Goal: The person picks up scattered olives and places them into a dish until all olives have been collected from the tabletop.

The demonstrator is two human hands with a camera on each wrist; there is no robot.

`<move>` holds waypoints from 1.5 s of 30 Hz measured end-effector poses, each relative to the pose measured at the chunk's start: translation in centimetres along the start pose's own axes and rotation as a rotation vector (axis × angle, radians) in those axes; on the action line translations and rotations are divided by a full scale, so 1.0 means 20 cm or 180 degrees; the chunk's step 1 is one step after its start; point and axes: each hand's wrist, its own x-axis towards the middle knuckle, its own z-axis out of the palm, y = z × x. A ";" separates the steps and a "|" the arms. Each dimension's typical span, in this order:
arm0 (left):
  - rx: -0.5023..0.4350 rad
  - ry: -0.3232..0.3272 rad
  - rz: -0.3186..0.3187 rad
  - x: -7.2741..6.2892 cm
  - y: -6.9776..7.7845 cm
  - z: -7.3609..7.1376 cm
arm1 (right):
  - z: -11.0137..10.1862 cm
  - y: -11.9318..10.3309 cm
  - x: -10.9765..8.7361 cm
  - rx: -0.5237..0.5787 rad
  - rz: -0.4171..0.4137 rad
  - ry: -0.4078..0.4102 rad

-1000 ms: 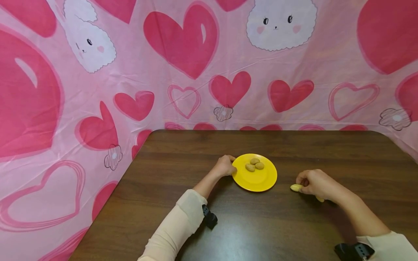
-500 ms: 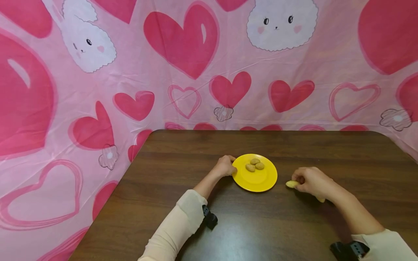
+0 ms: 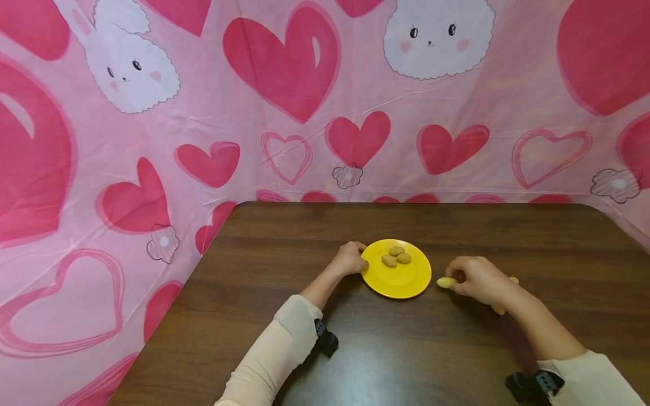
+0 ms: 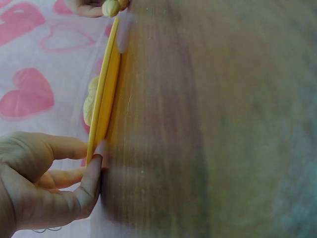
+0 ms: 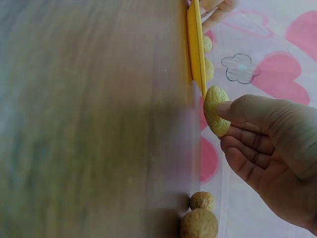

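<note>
A round yellow plate (image 3: 396,286) lies on the table, bearing three small tan potatoes (image 3: 389,260) grouped toward its far side. My left hand (image 3: 349,258) grips the plate's left rim, and in the left wrist view the thumb and fingers pinch that rim (image 4: 96,134). Just off the plate's right edge, my right hand (image 3: 479,280) holds a yellowish, wrinkled oval potato (image 5: 216,110) between thumb and fingertips. Its far end pokes out past the fingers in the head view. Two brownish potatoes (image 5: 199,223) lie on the table behind the right hand, mostly covered by it in the head view.
The dark brown wooden table (image 3: 355,361) ends at a pink cloth (image 3: 304,158) printed with hearts and rabbit faces, hanging behind and to the left. Dark wrist cameras (image 3: 327,340) sit at both cream sleeves (image 3: 269,355).
My right hand has moved left and slightly away from me with the potato, coming close to the plate. The potatoes behind it show more. The left hand and plate have stayed put.
</note>
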 end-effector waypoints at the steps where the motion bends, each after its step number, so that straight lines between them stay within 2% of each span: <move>1: -0.0003 -0.0003 -0.0001 0.00 0.00 0.00 | 0.00 0.00 0.00 -0.0001 -0.0010 0.0006; 20: 0.0016 -0.0005 0.0042 0.00 0.00 -0.01 | 0.02 -0.04 0.07 0.0068 0.0013 -0.0147; 31: -0.0026 -0.0003 0.0002 0.00 0.00 0.00 | 0.03 -0.04 0.11 0.0017 -0.0129 -0.0067; 45: 0.0050 0.0040 -0.0007 -0.01 0.01 -0.01 | 0.06 -0.06 0.17 0.0023 -0.0156 -0.0066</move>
